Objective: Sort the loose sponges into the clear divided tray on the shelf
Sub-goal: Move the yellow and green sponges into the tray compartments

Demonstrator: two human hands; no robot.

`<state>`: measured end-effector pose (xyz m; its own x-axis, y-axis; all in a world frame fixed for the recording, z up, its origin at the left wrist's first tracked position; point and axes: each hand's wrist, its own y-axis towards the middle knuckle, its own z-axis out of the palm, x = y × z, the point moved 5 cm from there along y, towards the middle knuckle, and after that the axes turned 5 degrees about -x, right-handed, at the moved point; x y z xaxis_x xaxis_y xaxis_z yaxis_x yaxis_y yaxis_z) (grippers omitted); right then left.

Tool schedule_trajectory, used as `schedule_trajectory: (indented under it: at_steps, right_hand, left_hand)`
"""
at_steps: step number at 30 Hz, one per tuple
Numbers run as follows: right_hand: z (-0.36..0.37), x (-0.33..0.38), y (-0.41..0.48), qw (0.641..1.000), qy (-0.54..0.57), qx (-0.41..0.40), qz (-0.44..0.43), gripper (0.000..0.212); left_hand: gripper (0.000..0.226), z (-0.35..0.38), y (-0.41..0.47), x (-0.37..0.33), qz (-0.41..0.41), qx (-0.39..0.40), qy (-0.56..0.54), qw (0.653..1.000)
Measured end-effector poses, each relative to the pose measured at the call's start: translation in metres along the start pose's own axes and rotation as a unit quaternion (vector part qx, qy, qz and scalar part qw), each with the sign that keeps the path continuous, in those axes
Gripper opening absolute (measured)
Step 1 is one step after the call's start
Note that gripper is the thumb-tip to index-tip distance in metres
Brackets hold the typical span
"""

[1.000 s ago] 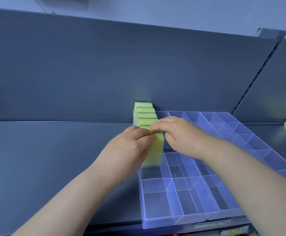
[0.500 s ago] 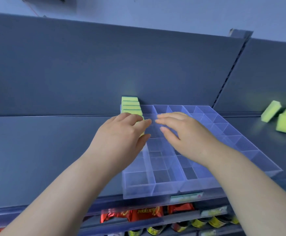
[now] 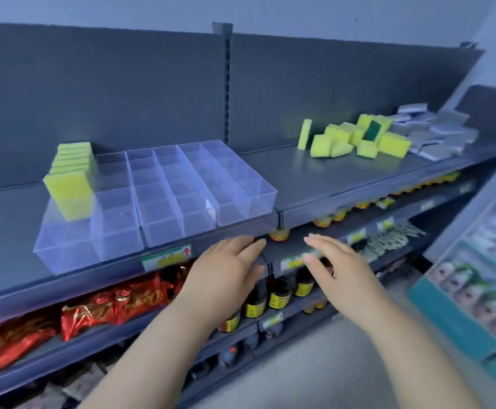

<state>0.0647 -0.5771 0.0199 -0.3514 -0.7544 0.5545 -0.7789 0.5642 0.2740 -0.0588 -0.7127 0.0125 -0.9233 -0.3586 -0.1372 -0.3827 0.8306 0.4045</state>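
Both hands are free, nothing gripped.
- left hand [image 3: 226, 270]: palm down, fingers straight and together, in front of the shelf [image 3: 314, 175] front edge, just below the front right corner of the clear divided tray [image 3: 164, 228]. Can't tell if the fingertips touch the edge.
- right hand [image 3: 338, 264]: fingers extended and slightly spread, empty, beside the left hand and also low in front of the shelf edge, apart from everything on it.

The tray sits on the left section of the shelf, front wall at the shelf's front edge. The row of yellow-green sponges [image 3: 70, 184] stands on edge in its leftmost column, packed face to face from the back wall to about mid-column. The front one sticks up well above the rim.

The loose sponge pile [image 3: 356, 140] is on the right section toward the back panel, well apart from the tray. It's jumbled, with one green scrub face showing. A single sponge [image 3: 305, 134] stands upright just left of the pile. Grey pads [image 3: 435, 134] are heaped at the right end, touching the pile.

Price tag [image 3: 165, 258] sits on the shelf edge under the tray. On the lower shelf are red packets [image 3: 114, 302] and dark bottles with yellow labels [image 3: 276, 296]. The frame is motion-blurred at the right.
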Motion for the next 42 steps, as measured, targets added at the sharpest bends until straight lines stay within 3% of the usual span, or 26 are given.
schedule_trajectory:
  at_steps: [6,10,14,18,24,32,42]
  right_hand:
    - [-0.007,-0.105,-0.082,0.991,-0.029,0.028,0.129,0.04]
    - [-0.006,-0.143,-0.11,0.982,-0.03,0.044,0.179,0.042]
    - [-0.018,-0.166,-0.103,0.981,-0.038,0.03,0.189,0.043]
    - [-0.032,-0.192,-0.07,0.982,-0.05,0.016,0.182,0.042]
    - [-0.058,-0.23,0.02,0.987,-0.054,0.009,0.151,0.042]
    - [-0.118,-0.285,0.144,0.989,-0.05,-0.049,0.133,0.04]
    - [-0.142,-0.353,0.227,0.991,-0.01,-0.073,0.109,0.038]
  left_hand:
    - [0.042,0.076,-0.008,-0.075,0.025,0.105,-0.041,0.993]
    - [0.027,0.097,-0.002,-0.107,0.074,0.116,-0.048,0.989]
    - [0.021,0.113,0.025,-0.118,0.068,0.086,-0.034,0.993]
    - [0.043,0.128,0.069,-0.131,0.058,0.072,-0.062,0.994]
    - [0.03,0.151,0.167,-0.127,0.058,-0.024,-0.066,0.996]
    - [0.029,0.162,0.313,-0.131,0.065,-0.089,-0.077,0.991]
    - [0.035,0.206,0.399,-0.132,0.032,-0.028,-0.065,0.997]
